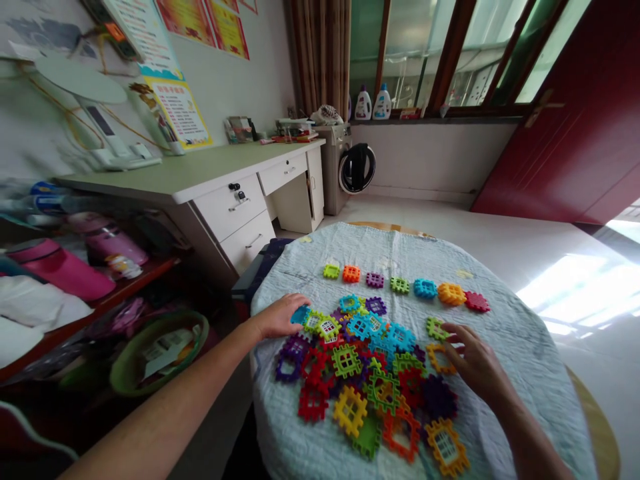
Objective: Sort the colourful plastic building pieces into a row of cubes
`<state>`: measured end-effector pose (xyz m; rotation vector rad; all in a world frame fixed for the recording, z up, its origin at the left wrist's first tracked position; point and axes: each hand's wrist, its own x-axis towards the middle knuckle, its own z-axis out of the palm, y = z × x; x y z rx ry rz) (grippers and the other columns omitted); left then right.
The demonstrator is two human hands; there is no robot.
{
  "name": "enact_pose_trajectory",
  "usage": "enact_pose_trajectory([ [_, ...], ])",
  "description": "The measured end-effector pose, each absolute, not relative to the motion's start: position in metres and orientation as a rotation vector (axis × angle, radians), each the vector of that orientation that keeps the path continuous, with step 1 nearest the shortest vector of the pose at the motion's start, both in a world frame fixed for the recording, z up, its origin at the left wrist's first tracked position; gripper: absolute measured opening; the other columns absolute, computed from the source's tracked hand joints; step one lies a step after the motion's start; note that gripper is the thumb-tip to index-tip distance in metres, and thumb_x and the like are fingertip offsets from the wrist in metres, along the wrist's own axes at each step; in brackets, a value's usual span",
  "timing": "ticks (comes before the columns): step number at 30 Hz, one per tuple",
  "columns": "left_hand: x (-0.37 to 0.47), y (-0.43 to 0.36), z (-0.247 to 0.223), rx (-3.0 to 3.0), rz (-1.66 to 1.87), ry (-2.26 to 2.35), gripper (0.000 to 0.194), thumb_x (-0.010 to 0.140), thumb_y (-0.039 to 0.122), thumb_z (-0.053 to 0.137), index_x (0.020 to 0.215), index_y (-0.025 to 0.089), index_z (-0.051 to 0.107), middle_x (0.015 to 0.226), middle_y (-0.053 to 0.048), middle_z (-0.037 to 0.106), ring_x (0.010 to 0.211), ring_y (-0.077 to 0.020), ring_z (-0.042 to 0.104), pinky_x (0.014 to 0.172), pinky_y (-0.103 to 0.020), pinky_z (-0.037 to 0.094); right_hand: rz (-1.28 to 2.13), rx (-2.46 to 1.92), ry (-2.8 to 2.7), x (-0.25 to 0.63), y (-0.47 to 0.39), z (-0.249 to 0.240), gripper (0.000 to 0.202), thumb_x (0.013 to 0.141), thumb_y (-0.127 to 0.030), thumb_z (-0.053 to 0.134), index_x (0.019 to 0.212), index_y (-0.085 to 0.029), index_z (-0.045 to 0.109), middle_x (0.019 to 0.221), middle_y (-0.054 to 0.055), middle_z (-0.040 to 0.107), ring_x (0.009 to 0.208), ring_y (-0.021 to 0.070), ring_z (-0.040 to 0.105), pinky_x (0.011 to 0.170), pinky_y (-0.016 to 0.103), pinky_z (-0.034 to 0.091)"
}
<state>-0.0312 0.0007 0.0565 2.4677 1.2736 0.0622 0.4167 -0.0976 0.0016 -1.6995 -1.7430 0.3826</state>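
My left hand [284,316] is at the left edge of a loose pile of plastic interlocking blocks, its fingers closed on a blue block [300,315]. My right hand [473,357] is on the opposite side of the pile, with a light green block [437,328] at its fingertips. An orange block [440,358] lies just below that thumb. Between the hands are flat notched squares, many with window-like grids, such as a yellow block [350,410] and a red block [313,401]. Many overlap, so those underneath are partly hidden.
Beyond the pile, a row of blocks sorted by colour runs across the cloth-covered round table [520,373], from a light green block [331,271] to a red stack [477,302]. A desk [210,167], a shelf with pink bottles [60,267] and a green basket [125,373] stand to the left.
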Motion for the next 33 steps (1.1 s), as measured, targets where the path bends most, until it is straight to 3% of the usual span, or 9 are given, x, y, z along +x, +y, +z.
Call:
enact_pose_trajectory([
  [4, -0.034, 0.001, 0.051, 2.504, 0.189, 1.397, 0.054, 0.066, 0.018, 0.062, 0.120, 0.016, 0.057, 0.121, -0.011, 0.060, 0.115, -0.0262, 0.054, 0.105, -0.038, 0.040, 0.370, -1.712, -1.741, 0.419, -0.097, -0.002, 0.033, 0.082, -0.038, 0.052, 0.107, -0.019, 0.064, 0.101, 0.009, 0.066, 0.079, 0.0182, 0.067, 0.064, 0.030, 0.058],
  [9, -0.024, -0.004, 0.052, 2.577, 0.264, 1.456, 0.058, 0.066, 0.023, 0.065, 0.123, 0.021, 0.056, 0.140, -0.010, 0.050, 0.133, -0.0306, 0.039, 0.114, -0.046, 0.028, 0.366, -1.719, -1.753, 0.421, -0.096, -0.003, 0.033, 0.083, -0.037, 0.051, 0.107, -0.020, 0.064, 0.100, 0.009, 0.066, 0.077, 0.0176, 0.067, 0.064, 0.030, 0.058],
  [15, -0.005, -0.008, 0.053, 2.563, 0.040, 1.198, 0.051, 0.066, 0.020, 0.063, 0.116, 0.021, 0.060, 0.121, -0.005, 0.063, 0.117, -0.0245, 0.053, 0.108, -0.038, 0.036, 0.367, -1.729, -1.769, 0.423, -0.094, -0.005, 0.032, 0.084, -0.037, 0.051, 0.109, -0.020, 0.063, 0.101, 0.009, 0.065, 0.078, 0.0173, 0.066, 0.065, 0.031, 0.057],
  [25, -0.009, 0.005, 0.059, 2.644, 0.146, 1.334, 0.046, 0.069, 0.026, 0.063, 0.115, 0.019, 0.062, 0.115, -0.007, 0.066, 0.108, -0.0260, 0.058, 0.102, -0.039, 0.040, 0.367, -1.737, -1.775, 0.423, -0.094, -0.007, 0.033, 0.084, -0.037, 0.051, 0.109, -0.020, 0.064, 0.103, 0.009, 0.065, 0.080, 0.0179, 0.066, 0.066, 0.031, 0.057],
  [30, -0.005, 0.023, 0.062, 2.585, 0.116, 1.317, 0.023, 0.084, 0.028, 0.049, 0.097, 0.021, 0.066, 0.098, -0.004, 0.070, 0.095, -0.0216, 0.062, 0.093, -0.034, 0.043, 0.376, -1.752, -1.779, 0.424, -0.094, -0.009, 0.034, 0.084, -0.037, 0.051, 0.110, -0.020, 0.064, 0.104, 0.009, 0.066, 0.078, 0.0177, 0.066, 0.067, 0.031, 0.057],
  [33, -0.002, 0.035, 0.060, 2.569, 0.093, 1.321, 0.026, 0.088, 0.027, 0.042, 0.084, 0.020, 0.066, 0.085, -0.003, 0.069, 0.088, -0.0197, 0.062, 0.087, -0.032, 0.044, 0.376, -1.751, -1.770, 0.424, -0.094, -0.008, 0.034, 0.084, -0.037, 0.051, 0.110, -0.020, 0.064, 0.103, 0.009, 0.066, 0.078, 0.0176, 0.066, 0.067, 0.031, 0.057],
])
